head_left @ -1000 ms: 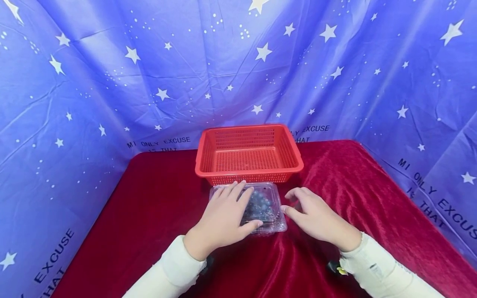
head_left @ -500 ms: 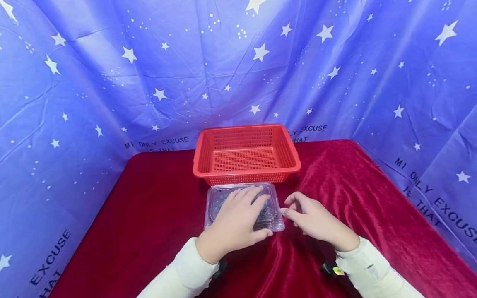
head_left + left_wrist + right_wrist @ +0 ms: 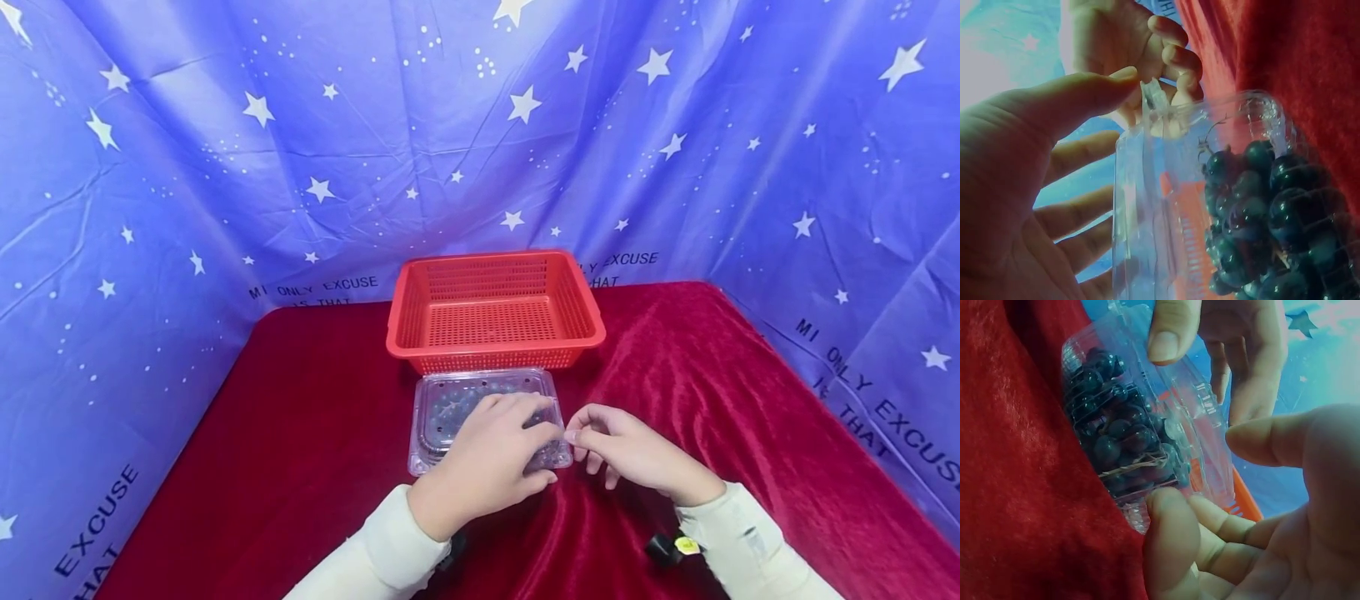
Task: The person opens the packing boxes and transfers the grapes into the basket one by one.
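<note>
A clear plastic clamshell box (image 3: 438, 417) of dark grapes (image 3: 1247, 206) lies on the red cloth. My left hand (image 3: 491, 450) is over the box's right half, fingers extended. In the left wrist view, its thumb is by a small plastic tab (image 3: 1154, 99) at the box's corner, the other fingers beyond the rim. My right hand (image 3: 637, 454) is at the box's right edge, fingers curled; its thumb and fingertips appear to pinch the rim. In the right wrist view, grape stems (image 3: 1129, 467) show through the plastic, and the left thumb (image 3: 1165, 344) lies across the rim.
A red perforated basket (image 3: 495, 346) stands directly behind the box. Red velvet cloth (image 3: 300, 433) covers the table. A blue star-printed curtain (image 3: 420, 125) rises behind and along both sides. Dark wrist-mounted devices (image 3: 663, 548) hang beneath the sleeves.
My left hand has slid right across the lid towards the box's right edge, uncovering its left side. The right hand's fingers have shifted slightly at the edge. The basket stays in place.
</note>
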Motion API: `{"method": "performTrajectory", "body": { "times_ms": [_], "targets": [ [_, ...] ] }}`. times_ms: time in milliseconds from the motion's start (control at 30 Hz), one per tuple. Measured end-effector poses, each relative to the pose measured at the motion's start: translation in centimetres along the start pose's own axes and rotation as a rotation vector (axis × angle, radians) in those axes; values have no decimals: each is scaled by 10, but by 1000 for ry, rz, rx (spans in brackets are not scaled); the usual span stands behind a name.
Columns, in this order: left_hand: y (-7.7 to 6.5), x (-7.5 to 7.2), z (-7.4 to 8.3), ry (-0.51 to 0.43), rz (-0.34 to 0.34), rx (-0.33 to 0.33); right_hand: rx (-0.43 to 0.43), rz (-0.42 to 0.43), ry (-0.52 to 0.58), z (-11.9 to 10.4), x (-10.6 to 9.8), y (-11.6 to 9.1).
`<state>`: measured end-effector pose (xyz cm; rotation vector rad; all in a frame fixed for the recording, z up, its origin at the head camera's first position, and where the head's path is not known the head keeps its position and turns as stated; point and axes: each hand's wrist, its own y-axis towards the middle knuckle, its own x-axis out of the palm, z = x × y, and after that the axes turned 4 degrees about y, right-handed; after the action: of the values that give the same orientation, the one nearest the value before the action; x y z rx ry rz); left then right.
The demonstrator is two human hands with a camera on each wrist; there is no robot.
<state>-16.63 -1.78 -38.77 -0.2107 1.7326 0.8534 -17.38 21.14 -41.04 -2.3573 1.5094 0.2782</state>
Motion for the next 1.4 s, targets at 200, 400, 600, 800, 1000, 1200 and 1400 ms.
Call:
{"method": "performTrajectory", "body": {
  "times_ms": [200,400,600,800,1000,1200,1400],
  "targets": [
    [1,4,5,7,10,39,32,-113,142,9,-3,-4],
    [0,8,10,19,9,51,-1,-184,164,17,-1,-4],
    [0,14,11,53,71,64,-64,-211,127,20,2,-3],
    [-1,16,11,62,108,66,-99,-207,125,22,2,-1],
    [0,16,12,68,140,72,-131,-203,120,24,1,2],
    [1,20,13,74,186,82,-156,-224,158,26,1,4],
    [1,24,14,64,205,70,-159,-255,222,30,2,5]
  ]
}}
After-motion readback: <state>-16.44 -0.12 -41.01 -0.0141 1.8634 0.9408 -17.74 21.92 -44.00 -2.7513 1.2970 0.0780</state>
